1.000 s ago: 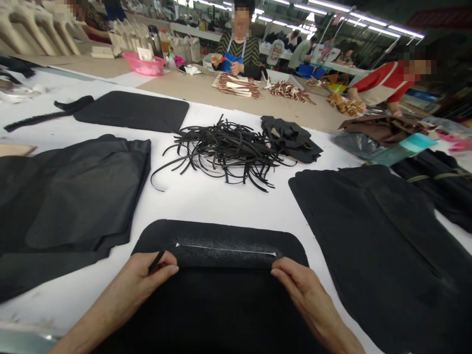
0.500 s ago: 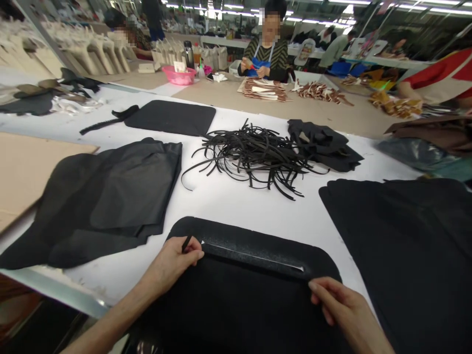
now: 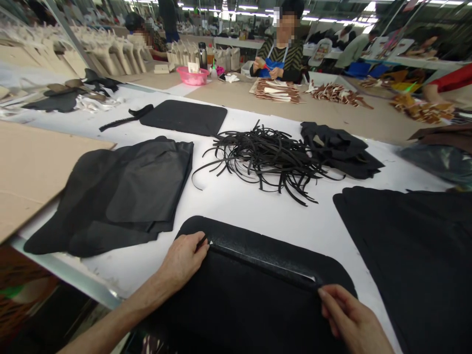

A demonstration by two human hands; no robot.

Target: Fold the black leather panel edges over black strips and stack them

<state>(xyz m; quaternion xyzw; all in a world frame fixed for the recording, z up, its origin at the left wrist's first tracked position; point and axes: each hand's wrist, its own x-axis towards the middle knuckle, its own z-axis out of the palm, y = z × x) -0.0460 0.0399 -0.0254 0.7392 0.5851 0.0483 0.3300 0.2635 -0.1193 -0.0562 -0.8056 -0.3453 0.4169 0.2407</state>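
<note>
A black rounded fabric panel (image 3: 258, 243) lies on the white table (image 3: 236, 201) right in front of me, with a narrow black strip (image 3: 263, 263) laid along a slit across it. My left hand (image 3: 182, 258) pinches the strip's left end between thumb and fingers. At the strip's right end, my right hand (image 3: 348, 319) presses down with curled fingers. A tangled pile of black strips (image 3: 265, 157) sits on the table beyond the panel.
Stacks of black material lie at the left (image 3: 121, 191) and right (image 3: 416, 246); another black panel (image 3: 184, 118) and folded black pieces (image 3: 337, 147) are farther back. A cardboard sheet (image 3: 33, 172) lies at the left. A person in a striped top (image 3: 282, 54) works across the table near a pink basin (image 3: 192, 75).
The camera view has swung to the left, so the panel and both hands sit further right in the picture. Both hands stay at the strip's ends; the pale slit line is now mostly covered.
</note>
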